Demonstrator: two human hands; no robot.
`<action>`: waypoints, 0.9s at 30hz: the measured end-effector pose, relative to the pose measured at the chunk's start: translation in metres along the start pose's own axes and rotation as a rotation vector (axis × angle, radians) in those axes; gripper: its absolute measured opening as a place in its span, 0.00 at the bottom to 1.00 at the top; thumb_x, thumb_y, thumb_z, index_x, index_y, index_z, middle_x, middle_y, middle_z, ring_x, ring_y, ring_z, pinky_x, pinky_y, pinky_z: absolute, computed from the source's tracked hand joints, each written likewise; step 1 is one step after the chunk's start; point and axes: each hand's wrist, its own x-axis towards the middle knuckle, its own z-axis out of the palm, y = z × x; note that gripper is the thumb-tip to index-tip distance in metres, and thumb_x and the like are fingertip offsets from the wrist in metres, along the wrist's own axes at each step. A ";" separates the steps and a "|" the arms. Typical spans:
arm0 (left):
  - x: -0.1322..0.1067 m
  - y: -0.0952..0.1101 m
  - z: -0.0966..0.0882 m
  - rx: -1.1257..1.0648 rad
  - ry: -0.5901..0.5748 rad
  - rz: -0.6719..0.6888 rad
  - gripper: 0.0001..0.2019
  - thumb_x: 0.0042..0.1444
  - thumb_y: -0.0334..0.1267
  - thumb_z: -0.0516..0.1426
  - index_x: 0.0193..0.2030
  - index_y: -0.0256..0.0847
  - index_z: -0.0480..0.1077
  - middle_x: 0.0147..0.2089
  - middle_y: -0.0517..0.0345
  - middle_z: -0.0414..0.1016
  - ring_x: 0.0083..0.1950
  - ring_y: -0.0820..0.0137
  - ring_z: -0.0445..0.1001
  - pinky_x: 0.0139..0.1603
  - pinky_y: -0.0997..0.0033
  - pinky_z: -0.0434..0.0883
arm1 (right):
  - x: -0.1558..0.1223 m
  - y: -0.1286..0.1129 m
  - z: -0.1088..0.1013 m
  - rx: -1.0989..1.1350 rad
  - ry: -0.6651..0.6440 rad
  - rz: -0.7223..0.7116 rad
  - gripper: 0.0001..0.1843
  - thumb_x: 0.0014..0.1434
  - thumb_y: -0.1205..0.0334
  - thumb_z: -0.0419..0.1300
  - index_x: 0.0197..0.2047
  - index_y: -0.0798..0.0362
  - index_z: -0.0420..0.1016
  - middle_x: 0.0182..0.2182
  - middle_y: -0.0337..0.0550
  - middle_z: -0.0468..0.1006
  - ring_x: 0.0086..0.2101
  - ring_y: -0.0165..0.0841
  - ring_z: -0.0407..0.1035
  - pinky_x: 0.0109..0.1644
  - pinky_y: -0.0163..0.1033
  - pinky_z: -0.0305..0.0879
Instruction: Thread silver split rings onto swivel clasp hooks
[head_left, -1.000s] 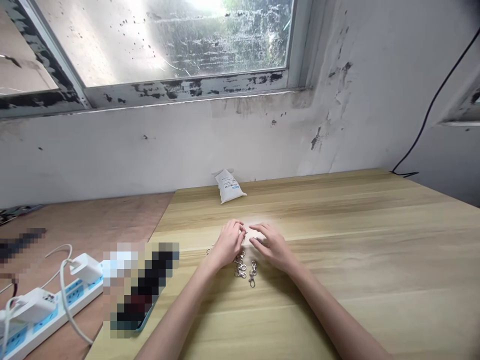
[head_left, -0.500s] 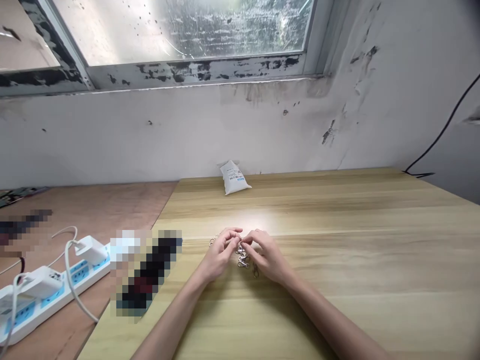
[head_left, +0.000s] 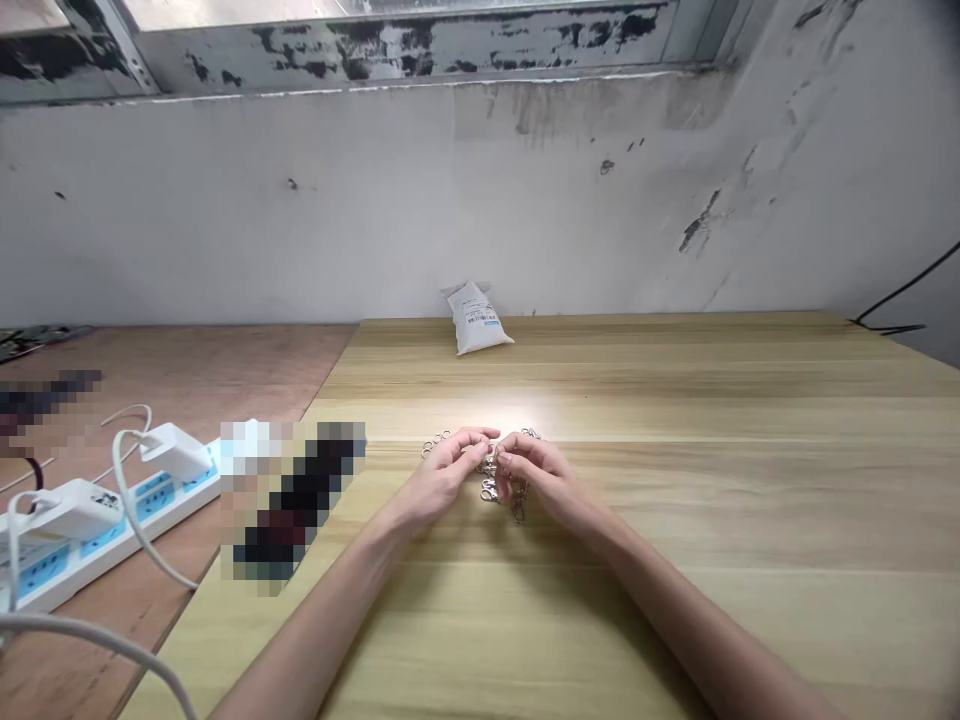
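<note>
My left hand (head_left: 448, 474) and my right hand (head_left: 546, 474) meet fingertip to fingertip just above the wooden tabletop. Thumb and fingers of each are pinched together on something small, mostly covered by the fingers. Silver metal clasps (head_left: 490, 489) lie under and between the hands. Another silver clasp (head_left: 518, 512) lies by the underside of my right hand, partly in its shadow. Beyond the right knuckles, more small metal pieces (head_left: 531, 433) show. Several silver rings (head_left: 436, 441) rest beyond my left hand, partly behind its fingers.
A white labelled packet (head_left: 478, 320) lies at the table's back, near the wall. On the left, a white power strip (head_left: 142, 512) holds chargers and looping cables (head_left: 112, 650). A blurred dark object (head_left: 300, 505) lies beside my left forearm. A black cable (head_left: 900, 285) hangs at the right.
My view has tilted down, so the window is mostly out of frame. Both hands stay pinched together; the right hand has turned slightly, and metal pieces now show beyond it.
</note>
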 end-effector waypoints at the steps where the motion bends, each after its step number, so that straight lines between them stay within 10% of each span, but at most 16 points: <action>1: -0.001 0.002 0.001 -0.038 -0.029 -0.008 0.14 0.64 0.46 0.53 0.42 0.37 0.72 0.44 0.48 0.78 0.50 0.61 0.75 0.57 0.60 0.67 | -0.001 0.000 0.000 0.037 -0.015 0.013 0.14 0.64 0.50 0.57 0.34 0.52 0.69 0.25 0.39 0.74 0.28 0.31 0.69 0.34 0.37 0.65; 5: -0.003 0.007 0.006 -0.138 -0.106 -0.005 0.16 0.65 0.45 0.51 0.46 0.35 0.72 0.35 0.51 0.79 0.43 0.62 0.77 0.56 0.57 0.66 | -0.003 0.000 -0.002 0.171 -0.053 0.044 0.12 0.65 0.53 0.56 0.34 0.52 0.70 0.23 0.38 0.73 0.27 0.30 0.68 0.33 0.37 0.64; 14: -0.001 0.006 0.001 -0.027 0.010 0.001 0.14 0.62 0.47 0.55 0.37 0.37 0.74 0.51 0.49 0.75 0.57 0.60 0.69 0.62 0.59 0.60 | -0.001 -0.005 -0.004 0.113 -0.041 0.056 0.13 0.59 0.51 0.64 0.38 0.53 0.71 0.20 0.34 0.71 0.23 0.28 0.65 0.29 0.36 0.64; 22: -0.001 0.002 0.000 -0.140 -0.001 -0.075 0.15 0.62 0.45 0.57 0.49 0.38 0.73 0.50 0.50 0.75 0.54 0.62 0.71 0.60 0.60 0.63 | -0.004 -0.003 -0.002 -0.671 0.172 -0.310 0.10 0.66 0.57 0.53 0.39 0.52 0.72 0.25 0.39 0.73 0.24 0.28 0.62 0.30 0.35 0.59; 27: -0.001 0.000 0.002 -0.133 0.002 -0.086 0.16 0.61 0.47 0.57 0.48 0.37 0.73 0.44 0.51 0.76 0.48 0.65 0.72 0.54 0.64 0.66 | -0.005 -0.001 0.001 -0.672 0.175 -0.313 0.12 0.68 0.58 0.49 0.36 0.52 0.70 0.24 0.39 0.72 0.23 0.28 0.63 0.29 0.35 0.59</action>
